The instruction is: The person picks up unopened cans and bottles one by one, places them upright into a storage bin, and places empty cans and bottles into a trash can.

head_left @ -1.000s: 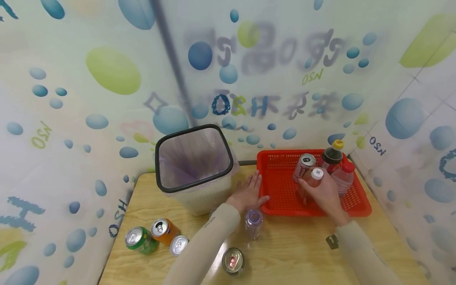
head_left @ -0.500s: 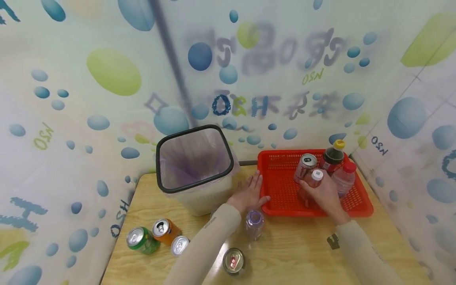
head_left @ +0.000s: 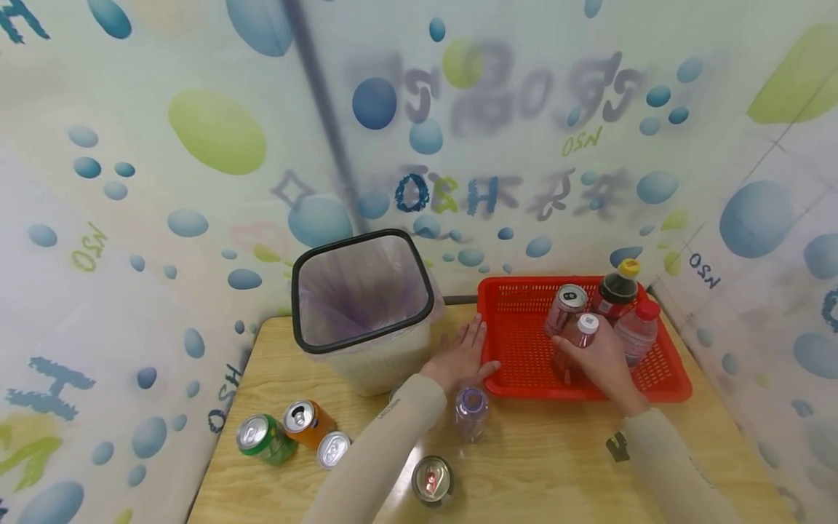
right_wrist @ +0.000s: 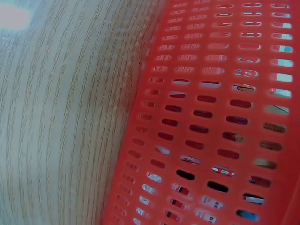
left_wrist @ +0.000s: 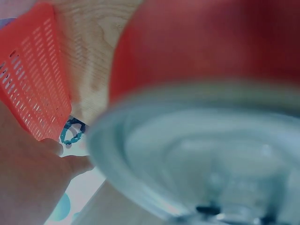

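In the head view my right hand (head_left: pixel 605 362) grips a clear plastic bottle with a white cap (head_left: pixel 580 335), upright inside the red basket (head_left: pixel 546 394). Around it in the basket stand a pink can (head_left: pixel 564 311), a dark cola bottle with a yellow cap (head_left: pixel 616 296) and a clear bottle with a red cap (head_left: pixel 636 333). At the basket's left rim lies my left hand (head_left: pixel 456 360), fingers extended and thumb spread. Just below that hand is an uncapped clear bottle with a purple neck (head_left: pixel 471 413). The right wrist view shows only the basket wall (right_wrist: pixel 201 112) and tabletop, the hand being out of frame.
A lined white bin with a black rim (head_left: pixel 366 336) stands left of the basket. Green (head_left: pixel 266 439) and orange (head_left: pixel 309 423) cans, a silver-topped can (head_left: pixel 333 449) and another can (head_left: pixel 432 480) stand nearer. A red can (left_wrist: pixel 201 51) fills much of the left wrist view.
The head view has shifted slightly, so everything sits a little further right in it. Both hands keep their places at the basket and the bottle.
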Demonstrator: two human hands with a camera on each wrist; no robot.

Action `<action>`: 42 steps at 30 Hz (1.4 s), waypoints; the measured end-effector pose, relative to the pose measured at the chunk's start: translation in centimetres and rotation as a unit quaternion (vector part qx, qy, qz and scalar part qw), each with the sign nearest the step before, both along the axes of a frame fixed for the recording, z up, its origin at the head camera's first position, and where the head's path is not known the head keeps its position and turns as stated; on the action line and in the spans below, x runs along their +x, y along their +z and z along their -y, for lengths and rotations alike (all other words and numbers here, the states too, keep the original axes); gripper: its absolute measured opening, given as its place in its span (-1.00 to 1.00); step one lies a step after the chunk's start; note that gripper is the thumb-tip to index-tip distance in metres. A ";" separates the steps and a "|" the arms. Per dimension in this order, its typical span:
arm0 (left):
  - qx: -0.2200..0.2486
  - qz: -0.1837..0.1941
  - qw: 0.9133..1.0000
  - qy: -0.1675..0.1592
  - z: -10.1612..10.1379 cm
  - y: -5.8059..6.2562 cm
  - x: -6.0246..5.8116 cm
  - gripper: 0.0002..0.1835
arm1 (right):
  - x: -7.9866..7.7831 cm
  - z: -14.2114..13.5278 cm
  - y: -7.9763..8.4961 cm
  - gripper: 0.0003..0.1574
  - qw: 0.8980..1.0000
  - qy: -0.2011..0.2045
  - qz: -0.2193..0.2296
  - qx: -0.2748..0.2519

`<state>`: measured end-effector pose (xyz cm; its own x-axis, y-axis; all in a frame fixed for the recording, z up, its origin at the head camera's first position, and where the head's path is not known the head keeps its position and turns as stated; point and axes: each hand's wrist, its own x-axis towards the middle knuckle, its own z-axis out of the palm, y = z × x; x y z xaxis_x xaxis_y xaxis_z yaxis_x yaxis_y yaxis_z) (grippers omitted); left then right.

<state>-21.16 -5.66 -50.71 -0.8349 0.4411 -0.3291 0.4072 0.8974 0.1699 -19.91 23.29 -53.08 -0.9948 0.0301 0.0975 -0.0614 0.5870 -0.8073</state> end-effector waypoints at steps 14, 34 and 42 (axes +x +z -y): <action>-0.002 0.003 1.000 0.001 0.1 0.0 0.1 -0.04 | 0.8 0.6 1.4 0.06 0.999 -0.011 -0.037 -0.011; 0.001 0.006 1.000 0.004 0.2 0.0 0.1 -0.03 | 2.8 2.1 5.1 -0.32 0.985 0.012 -0.165 0.045; 0.007 0.006 1.000 0.002 0.2 0.2 0.1 -0.03 | 4.4 2.9 5.1 -0.37 0.977 0.042 -0.204 0.035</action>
